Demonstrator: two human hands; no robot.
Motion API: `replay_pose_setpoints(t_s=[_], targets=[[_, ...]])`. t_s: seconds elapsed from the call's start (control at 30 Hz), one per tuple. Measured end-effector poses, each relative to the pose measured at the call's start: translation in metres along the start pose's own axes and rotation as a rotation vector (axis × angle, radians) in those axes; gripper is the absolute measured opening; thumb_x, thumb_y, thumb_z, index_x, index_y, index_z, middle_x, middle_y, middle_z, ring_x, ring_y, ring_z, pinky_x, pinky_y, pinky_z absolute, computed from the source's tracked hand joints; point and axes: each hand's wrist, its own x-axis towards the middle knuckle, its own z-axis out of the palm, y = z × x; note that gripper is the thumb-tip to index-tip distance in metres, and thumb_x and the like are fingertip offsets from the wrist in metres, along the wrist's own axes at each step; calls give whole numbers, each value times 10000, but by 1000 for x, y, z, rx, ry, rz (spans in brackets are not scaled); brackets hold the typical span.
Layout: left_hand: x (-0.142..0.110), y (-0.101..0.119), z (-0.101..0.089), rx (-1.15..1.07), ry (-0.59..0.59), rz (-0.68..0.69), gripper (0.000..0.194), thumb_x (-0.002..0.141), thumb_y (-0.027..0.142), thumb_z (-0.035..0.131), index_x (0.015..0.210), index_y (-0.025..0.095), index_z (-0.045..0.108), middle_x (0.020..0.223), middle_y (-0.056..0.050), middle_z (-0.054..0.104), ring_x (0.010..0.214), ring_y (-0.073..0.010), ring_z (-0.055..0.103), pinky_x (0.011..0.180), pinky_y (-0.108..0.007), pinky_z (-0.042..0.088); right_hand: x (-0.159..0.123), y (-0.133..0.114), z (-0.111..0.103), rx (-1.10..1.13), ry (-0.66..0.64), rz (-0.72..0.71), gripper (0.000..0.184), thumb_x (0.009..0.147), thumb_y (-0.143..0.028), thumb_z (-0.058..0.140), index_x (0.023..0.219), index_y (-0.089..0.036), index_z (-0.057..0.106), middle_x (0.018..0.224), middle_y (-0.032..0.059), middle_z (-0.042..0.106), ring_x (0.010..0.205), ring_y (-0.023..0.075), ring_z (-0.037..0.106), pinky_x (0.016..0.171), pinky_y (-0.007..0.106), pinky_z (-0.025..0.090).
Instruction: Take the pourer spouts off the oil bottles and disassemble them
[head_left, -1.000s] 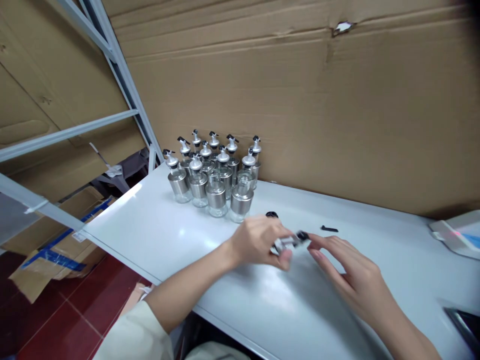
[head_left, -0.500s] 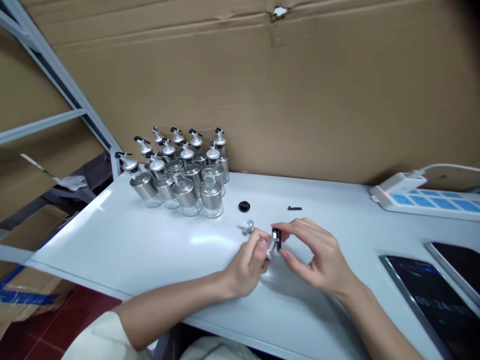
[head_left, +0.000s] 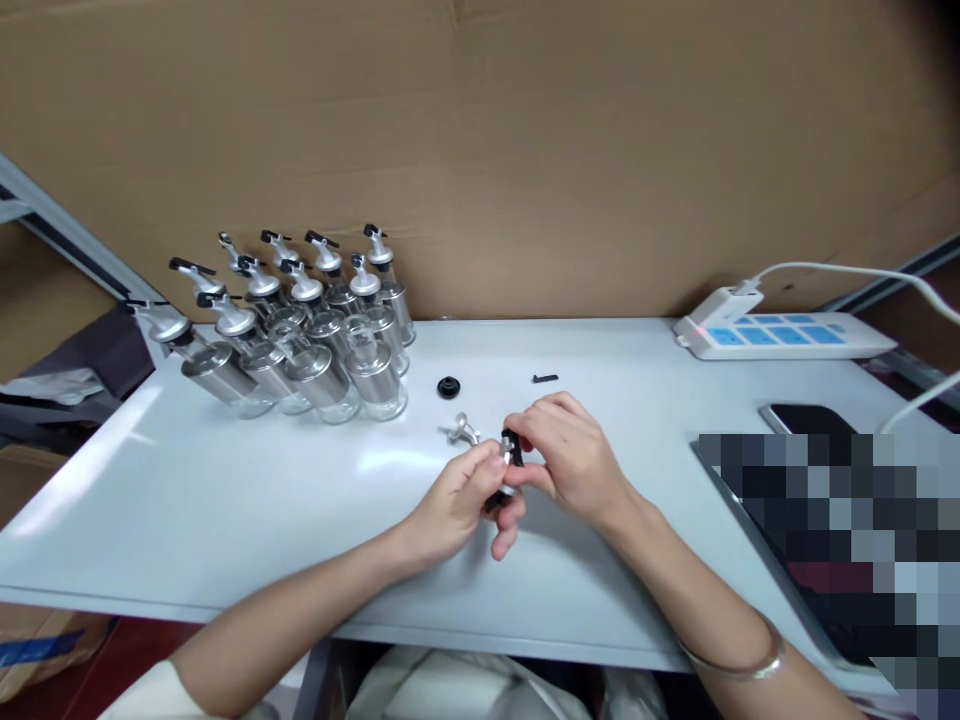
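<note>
Both my hands meet over the middle of the white table [head_left: 225, 500]. My left hand [head_left: 457, 500] pinches a small silver and black pourer cap [head_left: 510, 455], and my right hand [head_left: 574, 460] has its fingers closed on the cap's black end. A loose silver spout piece [head_left: 461, 432] lies just left of my hands. A black round ring [head_left: 448, 387] and a thin black strip [head_left: 545, 378] lie on the table behind them. Several glass bottles with silver sleeves [head_left: 300, 340] stand grouped at the back left, most fitted with pourer tops.
A cardboard wall [head_left: 525, 150] runs behind the table. A white and blue power strip [head_left: 780, 335] with a cable sits at the back right. A dark phone [head_left: 806, 418] and a blurred-out screen [head_left: 840, 540] lie at the right. A grey shelf frame [head_left: 60, 235] stands at the left.
The view has swung right, so the bottles sit further left. My right hand has closed onto the cap's black end and both hands have drawn tighter together.
</note>
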Motion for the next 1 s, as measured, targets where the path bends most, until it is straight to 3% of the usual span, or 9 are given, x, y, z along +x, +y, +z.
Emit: replay_pose_setpoints(t_s=[0.17, 0.27, 0.37, 0.53, 0.63, 0.77, 1.0], targets=[[-4, -9, 4, 150, -102, 23, 415, 849, 605, 437, 824, 203, 339, 614, 76, 377, 475, -57, 339, 489, -211, 281, -4, -5, 3, 157, 130, 85, 478, 999, -328, 155, 669, -199, 476, 529, -7, 498, 489, 117, 420, 629, 296, 374], [-5, -18, 2, 338, -166, -24, 344, 892, 540, 397, 841, 208, 326, 612, 68, 399, 541, -83, 351, 560, -239, 307, -2, -6, 1, 218, 120, 183, 419, 989, -293, 213, 673, -202, 474, 553, -6, 506, 524, 123, 445, 642, 295, 390], [-5, -22, 1, 451, -145, -56, 280, 915, 470, 385, 846, 205, 329, 611, 62, 436, 576, -94, 390, 615, -257, 327, 0, 3, -5, 234, 147, 425, 338, 960, -347, 335, 710, -205, 512, 633, 6, 559, 591, 130, 505, 629, 273, 409], [-3, -23, 2, 382, -50, 6, 315, 900, 500, 410, 822, 201, 350, 621, 55, 453, 557, -86, 393, 592, -241, 320, -8, 45, -16, 309, 324, 831, 219, 869, -374, 480, 757, -205, 563, 606, -13, 545, 600, 140, 538, 612, 266, 426], [-1, -23, 1, 334, 11, 31, 365, 867, 548, 448, 822, 195, 370, 640, 53, 450, 560, -82, 419, 594, -239, 328, -21, 71, -17, 269, 133, 969, 135, 817, -321, 521, 805, -194, 564, 589, -7, 591, 579, 154, 572, 617, 282, 429], [2, -20, 0, 286, 97, 45, 389, 841, 566, 479, 810, 199, 352, 654, 55, 456, 555, -76, 431, 607, -238, 347, -33, 88, -13, 20, -147, 958, 135, 826, -242, 459, 769, -193, 572, 621, 18, 648, 583, 162, 583, 619, 284, 412], [4, -16, 2, 261, 140, 22, 389, 826, 560, 497, 796, 202, 350, 631, 60, 465, 535, -75, 436, 609, -240, 349, -34, 85, -2, -33, -257, 859, 202, 850, -249, 440, 830, -190, 633, 791, 65, 687, 732, 208, 606, 695, 317, 431]])
